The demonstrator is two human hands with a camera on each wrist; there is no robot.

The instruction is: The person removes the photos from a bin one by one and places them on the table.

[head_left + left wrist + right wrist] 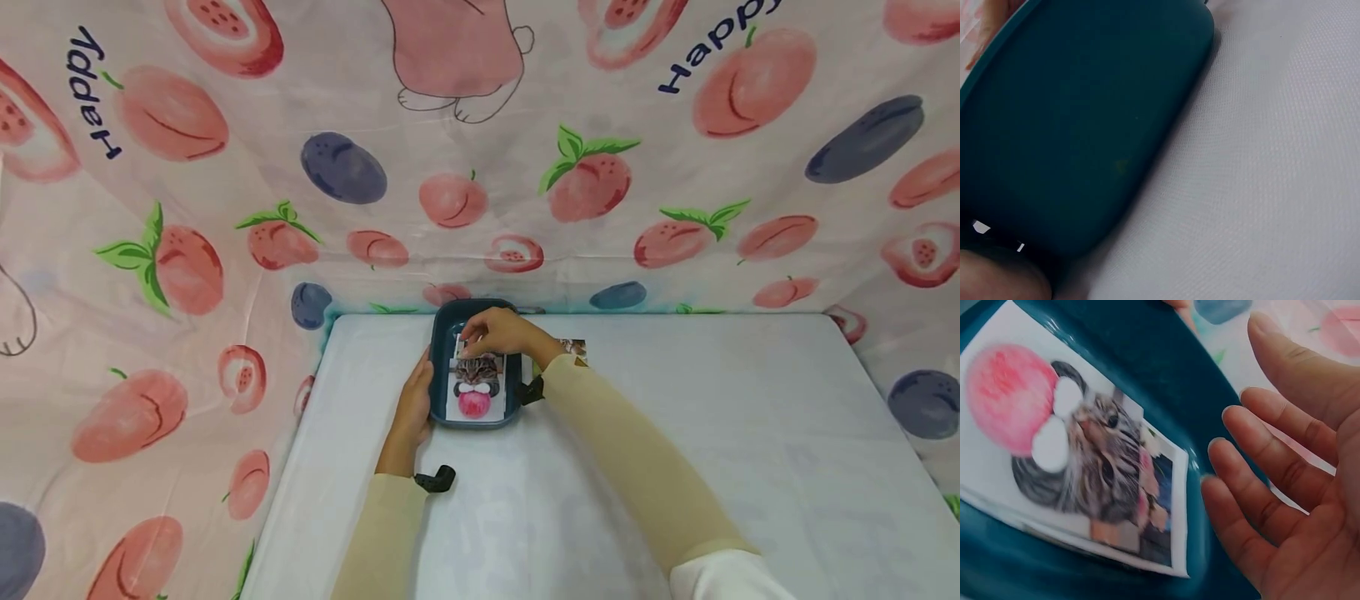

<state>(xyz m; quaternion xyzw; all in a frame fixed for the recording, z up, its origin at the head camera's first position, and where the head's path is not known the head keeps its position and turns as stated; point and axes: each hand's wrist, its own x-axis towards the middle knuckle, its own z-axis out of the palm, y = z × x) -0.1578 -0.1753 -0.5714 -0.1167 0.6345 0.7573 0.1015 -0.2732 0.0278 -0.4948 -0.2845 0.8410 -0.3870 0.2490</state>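
Observation:
A dark teal plastic tray [438, 408] with raised walls stands on the white table. In it lies a small stack of printed photo cards; the top card [477, 387] has a striped cat's face and a round pink ball. My left hand [414, 396] rests along the tray's left outer wall. In the left wrist view, the tray's wall [1072, 125] fills much of the picture. Over the far end of the tray hovers my right hand [501, 332]. Its fingers [1244, 515] are spread and slightly bent, apart from the cards, with nothing between them.
Another picture card [575, 347] lies right of the tray, partly behind the right wrist. The white table [712, 433] stretches to the right and front. A fruit-patterned cloth [450, 150] hangs behind and at the sides.

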